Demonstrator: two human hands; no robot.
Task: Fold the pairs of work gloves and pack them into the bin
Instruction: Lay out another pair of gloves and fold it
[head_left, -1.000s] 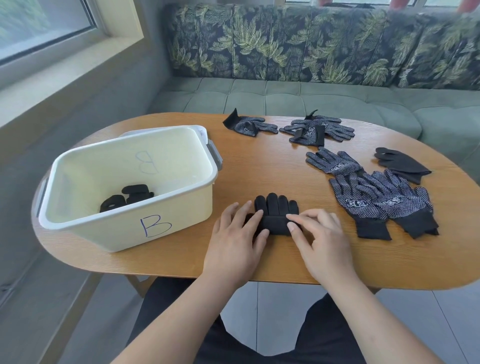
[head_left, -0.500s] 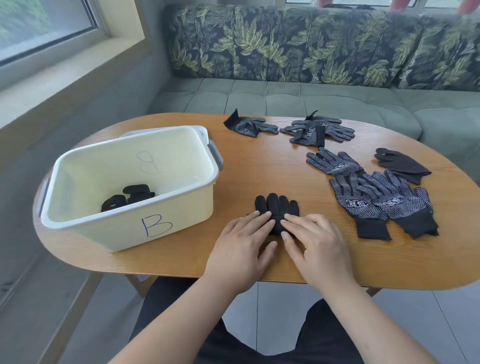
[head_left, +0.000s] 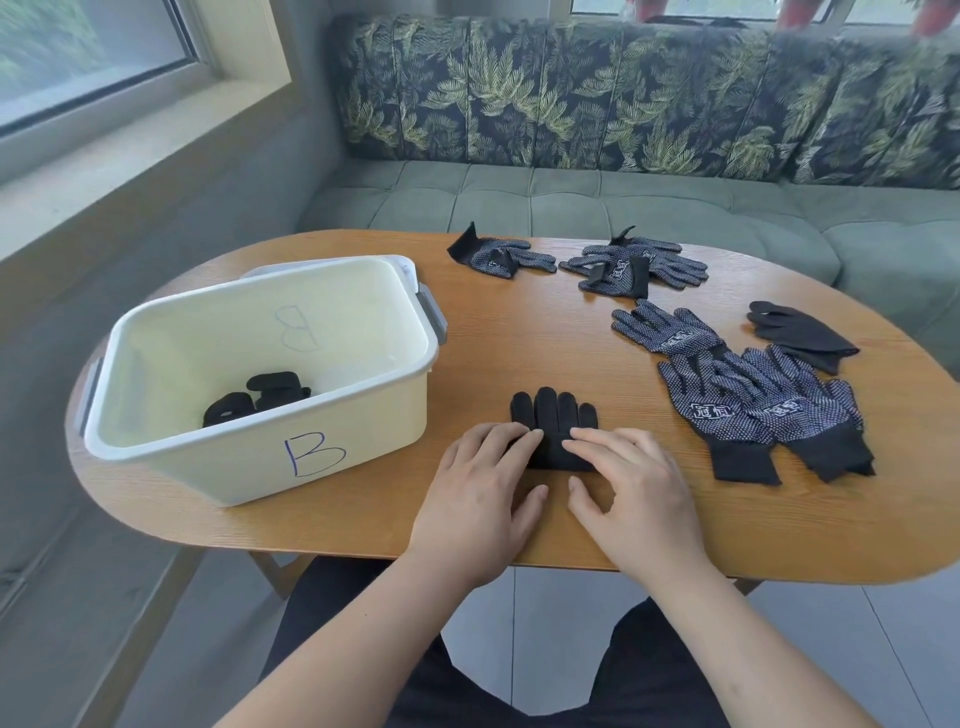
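Pressing flat on a black glove (head_left: 553, 415) with both hands here, just right of the bin (head_left: 234, 467) on the counter (head_left: 519, 338). Left hand (head_left: 483, 488) has its fingertips on the glove's left side, right hand (head_left: 631, 491) has them on the right side. The near end of the glove is under those fingertips and its fingers poke out on the far side. Grip on both hands is apart: fingers laid out fairly straight, thumbs resting on the wood, nothing clamped.

Inside the bin, near its front wall, there's a folded black bundle (head_left: 260, 400). Bin has a blue "B" on the front.

Further right of the bin is a pile of dotted gloves (head_left: 753, 410), overlapping each other, with a plain dark glove (head_left: 800, 335) beside them. Right of the bin's far corner sit more dotted ones (head_left: 639, 265), kinda crumpled.
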